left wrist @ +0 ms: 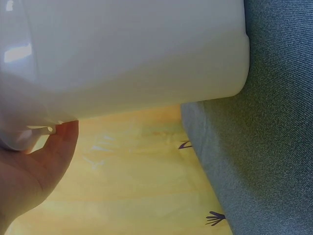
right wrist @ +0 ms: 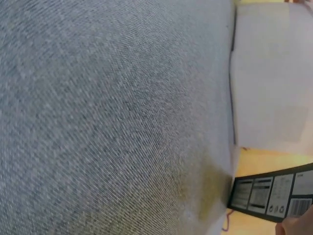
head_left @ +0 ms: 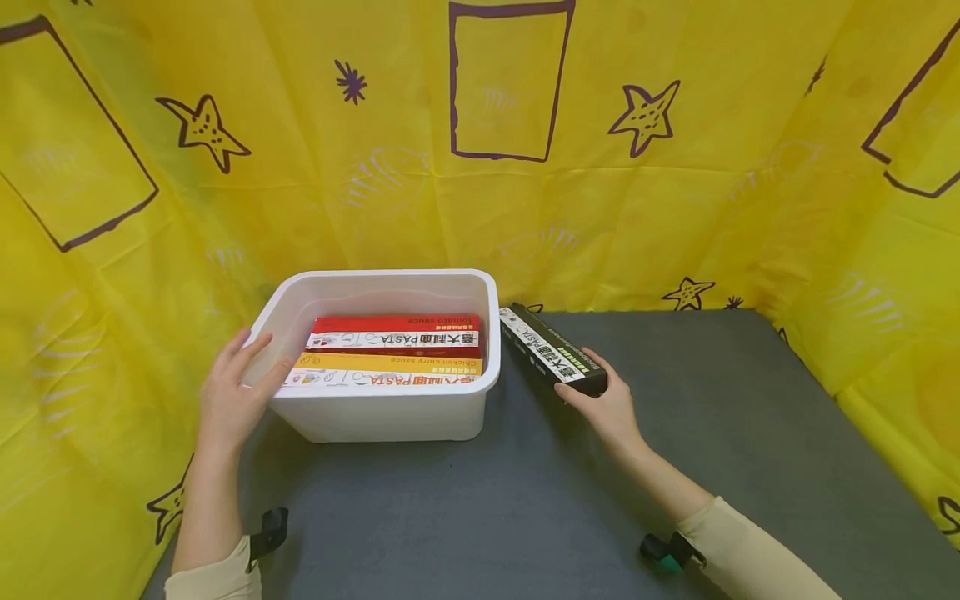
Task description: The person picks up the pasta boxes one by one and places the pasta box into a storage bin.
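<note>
A white plastic bin (head_left: 390,418) stands on the table, left of the middle in the head view. Inside it, a red pasta box (head_left: 397,322) and a yellow pasta box (head_left: 386,364) lie side by side. My left hand (head_left: 234,396) grips the bin's left rim, and the left wrist view shows its fingers (left wrist: 61,147) at that rim. Right of the bin, my right hand (head_left: 606,408) holds a black pasta box (head_left: 551,346) by its near end. This box slants, its far end beside the bin's right wall. In the right wrist view, the far end is low against the table.
A dark grey cloth (head_left: 450,517) covers the table. Yellow curtains (head_left: 420,217) with purple stars and frames hang behind and at both sides. The bin's back stands close to the rear curtain.
</note>
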Tool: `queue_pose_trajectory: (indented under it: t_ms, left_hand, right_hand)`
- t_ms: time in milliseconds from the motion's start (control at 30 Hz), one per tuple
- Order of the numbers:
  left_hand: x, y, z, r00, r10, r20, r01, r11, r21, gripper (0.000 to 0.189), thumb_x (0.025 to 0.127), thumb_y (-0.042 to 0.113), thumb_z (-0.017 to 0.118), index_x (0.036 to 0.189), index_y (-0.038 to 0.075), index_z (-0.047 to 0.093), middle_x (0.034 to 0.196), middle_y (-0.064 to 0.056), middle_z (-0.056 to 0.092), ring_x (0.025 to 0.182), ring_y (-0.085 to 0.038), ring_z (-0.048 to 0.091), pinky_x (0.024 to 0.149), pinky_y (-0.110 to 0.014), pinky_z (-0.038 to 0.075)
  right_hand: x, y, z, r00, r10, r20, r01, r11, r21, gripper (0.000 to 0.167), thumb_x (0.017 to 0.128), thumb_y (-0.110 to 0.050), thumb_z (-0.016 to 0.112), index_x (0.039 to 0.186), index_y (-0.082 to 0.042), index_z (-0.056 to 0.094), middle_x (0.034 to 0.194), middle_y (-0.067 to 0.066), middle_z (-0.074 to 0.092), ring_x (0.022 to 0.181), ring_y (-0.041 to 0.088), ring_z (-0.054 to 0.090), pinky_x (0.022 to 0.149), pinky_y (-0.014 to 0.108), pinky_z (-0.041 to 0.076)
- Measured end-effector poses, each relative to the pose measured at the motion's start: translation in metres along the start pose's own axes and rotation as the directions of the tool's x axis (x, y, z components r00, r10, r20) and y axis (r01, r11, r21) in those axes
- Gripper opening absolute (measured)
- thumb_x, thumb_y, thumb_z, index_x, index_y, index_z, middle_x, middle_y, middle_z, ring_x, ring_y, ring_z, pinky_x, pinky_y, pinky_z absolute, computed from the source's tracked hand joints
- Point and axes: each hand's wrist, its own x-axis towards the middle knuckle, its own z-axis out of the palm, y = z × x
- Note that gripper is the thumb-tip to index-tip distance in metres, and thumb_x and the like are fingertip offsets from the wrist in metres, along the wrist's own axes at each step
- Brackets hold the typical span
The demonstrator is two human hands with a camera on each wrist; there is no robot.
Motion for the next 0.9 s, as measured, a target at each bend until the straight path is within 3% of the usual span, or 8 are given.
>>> queue_pose_trajectory:
  t_ms: [167, 467, 733, 900]
  left_hand:
    - [0.0, 0.0, 0.0, 1.0, 0.004, -0.004, -0.004, 1.0, -0.003, 0.058, 0.093, 0.034, 0.06, 0.143, 0.007, 0.049, 0.157, -0.016, 0.029, 0.141, -0.045, 0.023, 0.104, -0.072, 0.018]
    - [-0.001, 0.0, 0.001, 1.0, 0.004, -0.001, -0.004, 1.0, -0.004, 0.058, 0.093, 0.035, 0.059, 0.143, 0.007, 0.049, 0.157, -0.015, 0.028, 0.141, -0.045, 0.022, 0.104, -0.073, 0.018]
    - [-0.001, 0.0, 0.0, 1.0, -0.01, 0.003, 0.01, 1.0, -0.008, 0.059, 0.093, 0.035, 0.059, 0.144, 0.008, 0.048, 0.158, -0.014, 0.027, 0.142, -0.044, 0.021, 0.104, -0.073, 0.018]
    - [-0.001, 0.001, 0.0, 1.0, -0.004, 0.002, 0.004, 1.0, -0.003, 0.059, 0.093, 0.035, 0.058, 0.144, 0.008, 0.048, 0.157, -0.015, 0.027, 0.142, -0.044, 0.021, 0.103, -0.073, 0.019]
  right_hand:
    - [0.001, -0.002, -0.008, 1.0, 0.008, -0.017, -0.006, 0.991, 0.137, 0.067, 0.082, -0.013, 0.078, 0.142, -0.016, 0.049, 0.114, 0.013, 0.062, 0.09, 0.011, 0.063, 0.075, 0.02, 0.052]
    - [-0.001, -0.007, -0.022, 1.0, -0.017, -0.002, 0.017, 0.946, 0.324, 0.062, 0.086, -0.001, 0.069, 0.143, -0.002, 0.045, 0.127, 0.008, 0.055, 0.104, 0.012, 0.059, 0.082, 0.019, 0.05]
    - [-0.003, -0.025, -0.038, 0.989, -0.145, 0.033, 0.106, 0.84, 0.533, 0.061, 0.089, 0.008, 0.058, 0.145, 0.009, 0.033, 0.137, 0.011, 0.047, 0.115, 0.016, 0.057, 0.093, 0.021, 0.048]
    - [-0.003, -0.039, -0.046, 0.978, -0.209, 0.026, 0.153, 0.788, 0.596, 0.06, 0.089, 0.009, 0.055, 0.144, 0.011, 0.033, 0.136, 0.011, 0.049, 0.114, 0.016, 0.057, 0.094, 0.023, 0.048]
